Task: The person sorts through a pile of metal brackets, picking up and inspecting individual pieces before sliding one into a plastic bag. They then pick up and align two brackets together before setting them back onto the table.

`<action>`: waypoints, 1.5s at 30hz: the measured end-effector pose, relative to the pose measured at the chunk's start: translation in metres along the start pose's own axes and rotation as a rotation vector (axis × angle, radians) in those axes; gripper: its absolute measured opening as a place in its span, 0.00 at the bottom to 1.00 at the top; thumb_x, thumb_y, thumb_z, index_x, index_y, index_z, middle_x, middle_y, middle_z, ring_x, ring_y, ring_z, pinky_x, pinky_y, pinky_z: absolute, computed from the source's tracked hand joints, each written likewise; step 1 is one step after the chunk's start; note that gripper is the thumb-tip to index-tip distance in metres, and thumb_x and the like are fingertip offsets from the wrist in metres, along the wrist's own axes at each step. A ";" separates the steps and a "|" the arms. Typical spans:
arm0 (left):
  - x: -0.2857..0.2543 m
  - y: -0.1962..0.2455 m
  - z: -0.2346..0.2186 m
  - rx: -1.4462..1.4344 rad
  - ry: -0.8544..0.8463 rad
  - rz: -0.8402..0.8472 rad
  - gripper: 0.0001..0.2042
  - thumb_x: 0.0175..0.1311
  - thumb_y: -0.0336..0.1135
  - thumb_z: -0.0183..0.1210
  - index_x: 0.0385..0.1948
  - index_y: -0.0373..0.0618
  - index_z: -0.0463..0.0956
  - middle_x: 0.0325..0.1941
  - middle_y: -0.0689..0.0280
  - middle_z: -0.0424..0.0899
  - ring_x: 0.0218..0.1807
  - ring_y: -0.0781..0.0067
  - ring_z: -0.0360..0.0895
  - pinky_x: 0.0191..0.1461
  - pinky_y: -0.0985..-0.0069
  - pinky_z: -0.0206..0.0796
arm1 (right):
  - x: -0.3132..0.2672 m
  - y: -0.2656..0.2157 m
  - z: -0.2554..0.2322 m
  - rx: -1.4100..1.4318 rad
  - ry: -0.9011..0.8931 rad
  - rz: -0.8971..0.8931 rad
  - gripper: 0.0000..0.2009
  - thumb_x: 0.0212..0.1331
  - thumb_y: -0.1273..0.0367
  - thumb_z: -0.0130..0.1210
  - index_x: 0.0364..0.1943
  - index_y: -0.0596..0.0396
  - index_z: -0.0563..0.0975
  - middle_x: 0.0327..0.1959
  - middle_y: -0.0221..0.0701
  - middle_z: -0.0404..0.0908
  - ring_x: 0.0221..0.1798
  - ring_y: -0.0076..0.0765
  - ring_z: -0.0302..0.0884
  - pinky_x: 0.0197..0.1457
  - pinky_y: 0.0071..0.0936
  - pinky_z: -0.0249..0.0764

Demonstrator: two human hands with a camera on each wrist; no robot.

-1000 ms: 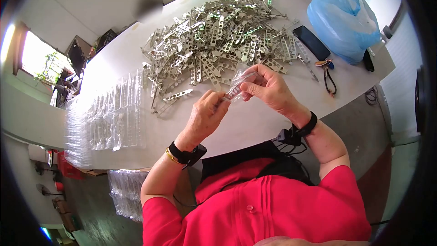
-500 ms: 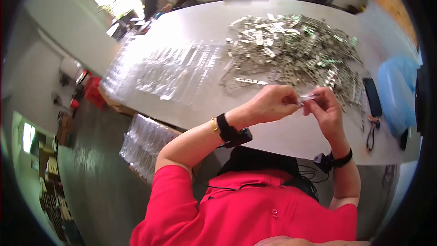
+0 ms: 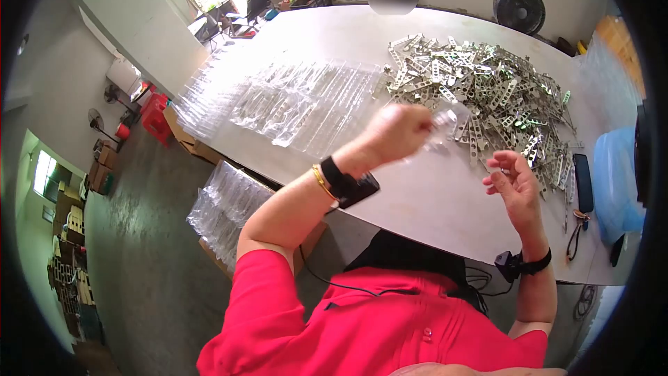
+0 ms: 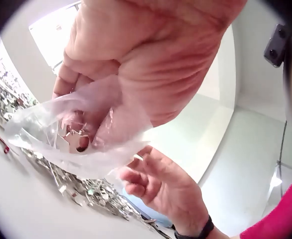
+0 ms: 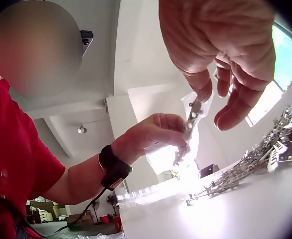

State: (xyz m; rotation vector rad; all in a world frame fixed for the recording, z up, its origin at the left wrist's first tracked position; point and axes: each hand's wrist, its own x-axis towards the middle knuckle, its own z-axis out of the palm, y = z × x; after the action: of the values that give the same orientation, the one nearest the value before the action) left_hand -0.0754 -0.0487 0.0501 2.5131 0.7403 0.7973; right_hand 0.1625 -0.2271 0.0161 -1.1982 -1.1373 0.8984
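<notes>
My left hand (image 3: 396, 132) pinches a slim metal strip with holes (image 5: 192, 119), together with a clear plastic bag (image 4: 41, 124). Seen from the left wrist, the strip's notched end shows through the film below the fingers. My right hand (image 3: 516, 184) is raised to the right, apart from the left one in the head view, its fingers spread and loosely bent. A big heap of similar metal strips (image 3: 487, 83) lies on the table (image 3: 410, 195) beyond both hands. To the left are rows of clear plastic packs (image 3: 292, 101).
At the right edge lie a phone (image 3: 583, 182), a blue plastic bag (image 3: 619, 181) and a small black-corded item (image 3: 573, 242). More clear packs (image 3: 233, 209) fill a carton below the table's front left edge. A black fan (image 3: 519, 9) stands behind the table.
My hands have parted: the left has moved left with the strip and bag, while the right has let go and spread its fingers. The head view has swung left.
</notes>
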 end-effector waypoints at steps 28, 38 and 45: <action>0.055 -0.266 -0.102 0.480 0.067 -0.946 0.13 0.55 0.31 0.57 0.38 0.38 0.85 0.45 0.44 0.85 0.53 0.47 0.83 0.57 0.61 0.75 | -0.020 0.026 -0.055 -0.136 -0.186 0.625 0.11 0.67 0.71 0.57 0.49 0.61 0.77 0.37 0.30 0.82 0.37 0.22 0.81 0.43 0.22 0.77; 0.067 -0.280 -0.076 0.570 -0.114 -1.048 0.19 0.58 0.31 0.60 0.53 0.38 0.78 0.58 0.46 0.81 0.62 0.49 0.78 0.65 0.61 0.70 | -0.015 0.035 -0.056 -0.060 -0.125 0.686 0.10 0.69 0.70 0.55 0.48 0.62 0.76 0.35 0.32 0.82 0.33 0.24 0.82 0.38 0.21 0.78; 0.074 -0.271 -0.068 0.607 -0.166 -1.081 0.18 0.59 0.30 0.60 0.53 0.40 0.79 0.57 0.48 0.81 0.62 0.49 0.78 0.65 0.60 0.69 | -0.015 0.037 -0.057 -0.042 -0.112 0.679 0.10 0.70 0.69 0.53 0.48 0.61 0.75 0.34 0.31 0.82 0.32 0.25 0.82 0.36 0.21 0.79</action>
State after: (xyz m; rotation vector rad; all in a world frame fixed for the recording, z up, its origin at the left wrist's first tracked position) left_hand -0.1645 0.2202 -0.0066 2.0257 2.2095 -0.0455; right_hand 0.2159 -0.2483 -0.0231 -1.6225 -0.8356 1.4687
